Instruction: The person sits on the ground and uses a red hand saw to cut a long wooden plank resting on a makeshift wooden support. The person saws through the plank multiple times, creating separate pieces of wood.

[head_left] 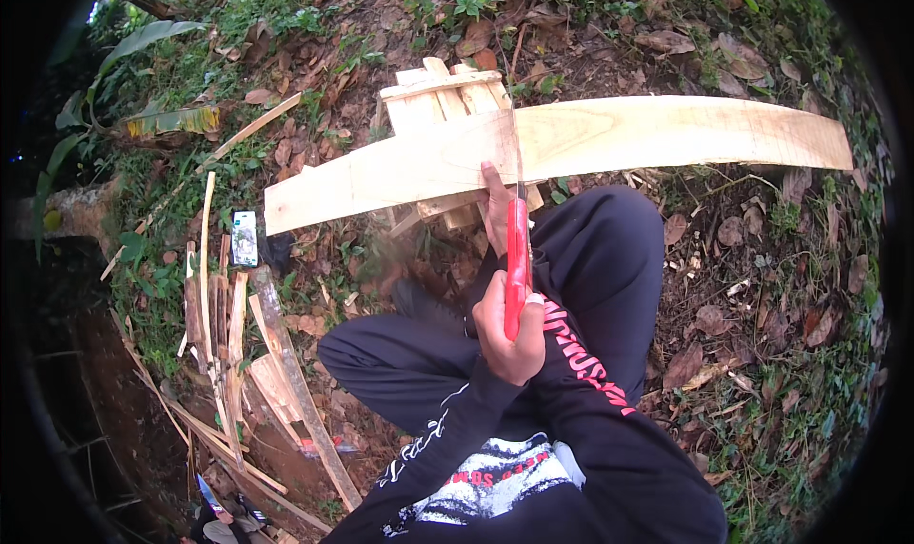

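Left hand [511,333] wrapped round saw [517,258] handle | right hand [496,211] gripped plank [676,130] by near edge, beside blade [518,149] | plank lay across stand [414,114], overhanging left and right edges | jumping blade might have nicked thumb [490,173]

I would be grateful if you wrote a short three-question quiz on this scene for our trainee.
1. Which of the person's hands grips the red-handled saw?
2. True or false: the pale board rests across a low wooden support.
3. Fill in the missing word: on the ground to the person's left lie long, narrow strips of ____.

Key:
1. The left hand.
2. True.
3. Wood.
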Motion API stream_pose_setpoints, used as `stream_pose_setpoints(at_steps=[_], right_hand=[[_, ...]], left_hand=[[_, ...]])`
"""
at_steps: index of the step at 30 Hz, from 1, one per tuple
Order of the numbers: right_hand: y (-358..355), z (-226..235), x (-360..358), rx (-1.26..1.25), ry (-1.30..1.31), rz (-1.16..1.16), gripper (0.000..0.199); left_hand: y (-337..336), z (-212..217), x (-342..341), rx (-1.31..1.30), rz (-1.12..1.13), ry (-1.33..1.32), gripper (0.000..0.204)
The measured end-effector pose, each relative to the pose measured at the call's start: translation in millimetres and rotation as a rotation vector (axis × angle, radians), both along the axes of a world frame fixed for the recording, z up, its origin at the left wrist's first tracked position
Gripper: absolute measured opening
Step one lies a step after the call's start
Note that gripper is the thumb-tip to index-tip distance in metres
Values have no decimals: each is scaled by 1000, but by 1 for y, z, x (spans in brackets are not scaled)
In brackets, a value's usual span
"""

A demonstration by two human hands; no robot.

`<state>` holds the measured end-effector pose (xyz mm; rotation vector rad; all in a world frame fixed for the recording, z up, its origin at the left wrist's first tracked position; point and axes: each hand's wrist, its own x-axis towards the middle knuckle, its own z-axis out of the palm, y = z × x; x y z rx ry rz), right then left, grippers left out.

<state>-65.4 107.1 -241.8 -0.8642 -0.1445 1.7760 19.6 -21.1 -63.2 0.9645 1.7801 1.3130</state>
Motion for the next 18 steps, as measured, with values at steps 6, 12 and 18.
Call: stream_pose_setpoints(at_steps=[6, 12, 18], right_hand=[[5, -7, 1, 14, -67, 10, 36], [-1, -6, -6, 32, -40, 2, 27], [-16, 24, 14, -10, -3, 34, 30]], left_hand=[[-36, 15, -3, -107, 30, 12, 12], [-26, 5, -10, -62, 65, 37, 12], [17, -6, -19, 25, 108, -154, 5]])
